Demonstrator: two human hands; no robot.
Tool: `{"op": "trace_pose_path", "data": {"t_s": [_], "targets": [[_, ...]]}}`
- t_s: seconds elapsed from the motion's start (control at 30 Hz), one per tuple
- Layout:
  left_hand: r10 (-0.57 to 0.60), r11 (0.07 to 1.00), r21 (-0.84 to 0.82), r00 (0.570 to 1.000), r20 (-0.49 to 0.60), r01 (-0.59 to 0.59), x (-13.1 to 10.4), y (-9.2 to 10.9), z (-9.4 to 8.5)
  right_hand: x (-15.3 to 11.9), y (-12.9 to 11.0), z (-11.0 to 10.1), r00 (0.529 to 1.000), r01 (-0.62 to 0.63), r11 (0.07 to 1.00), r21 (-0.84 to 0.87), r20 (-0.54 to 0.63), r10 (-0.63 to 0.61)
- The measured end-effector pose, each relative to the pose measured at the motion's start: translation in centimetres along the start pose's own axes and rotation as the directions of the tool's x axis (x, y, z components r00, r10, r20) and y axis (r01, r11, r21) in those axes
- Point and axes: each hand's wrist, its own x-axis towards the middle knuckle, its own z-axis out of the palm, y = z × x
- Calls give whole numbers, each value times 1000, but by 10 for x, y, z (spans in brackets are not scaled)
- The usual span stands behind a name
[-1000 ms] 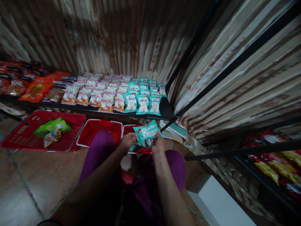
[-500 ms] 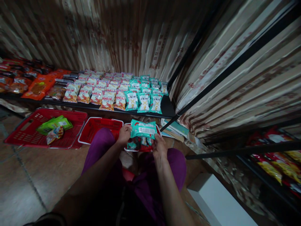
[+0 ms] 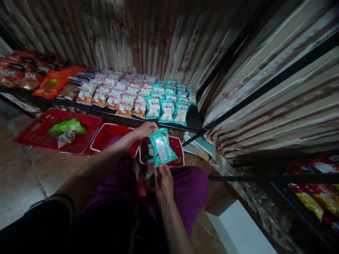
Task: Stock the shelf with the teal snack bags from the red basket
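Turned the packet [image 3: 162,150] from crosswise to nearly lengthwise since the earlier frame, with the left hand [image 3: 147,129] shifted up. Gripping the near end in the fingers of the right hand [image 3: 164,181]; pinching the far left corner in those of the left. Best kept light and on the edges, sparing the puffed middle, probably easy to crush. Held above the red basket [image 3: 180,150], just short of the shelf [image 3: 194,121]. Worth staying clear of the teal packs [image 3: 167,112] there, likely easily toppled.
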Motion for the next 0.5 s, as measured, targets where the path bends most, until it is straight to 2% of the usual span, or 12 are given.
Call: {"op": "trace_pose_path", "data": {"t_s": [0.13, 0.23, 0.3, 0.4, 0.5], "targets": [[27, 998, 47, 991, 131, -34, 7, 21, -6, -10, -4, 7, 996, -35, 999, -11, 83, 36], [50, 991, 111, 972, 231, -77, 10, 34, -13, -8, -16, 0, 981, -48, 998, -47, 185, 56], [41, 985, 148, 956, 292, -87, 9, 41, -17, -3, -29, -5, 978, -47, 998, -38, 201, 54], [9, 983, 165, 915, 403, -82, 3, 48, -18, 7, -50, -4, 970, 10, 997, -78, 244, 10], [-8, 982, 165, 862, 507, -87, -3, 47, -10, 16, -65, 11, 959, 68, 987, -142, 281, -25]]}}
